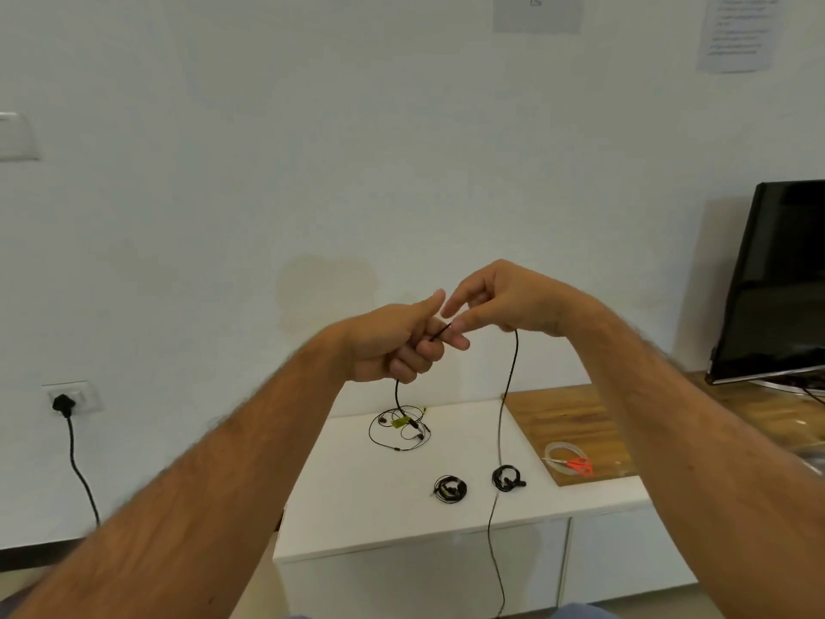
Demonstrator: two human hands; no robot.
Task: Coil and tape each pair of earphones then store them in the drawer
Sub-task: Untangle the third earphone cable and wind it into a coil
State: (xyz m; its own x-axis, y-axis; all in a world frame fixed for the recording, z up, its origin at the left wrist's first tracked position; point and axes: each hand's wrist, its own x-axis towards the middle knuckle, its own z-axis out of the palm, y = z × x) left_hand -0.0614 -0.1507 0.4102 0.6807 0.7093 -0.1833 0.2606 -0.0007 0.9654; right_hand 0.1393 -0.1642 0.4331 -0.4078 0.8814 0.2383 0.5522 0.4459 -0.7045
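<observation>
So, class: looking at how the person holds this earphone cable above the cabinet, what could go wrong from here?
1. The cable hangs in a long loop from both hands, left hand and right hand, past the cabinet edge; it may snag there.
2. It dangles beside a coiled pair and could drag it off.
3. The loose pair could tangle with it.
</observation>
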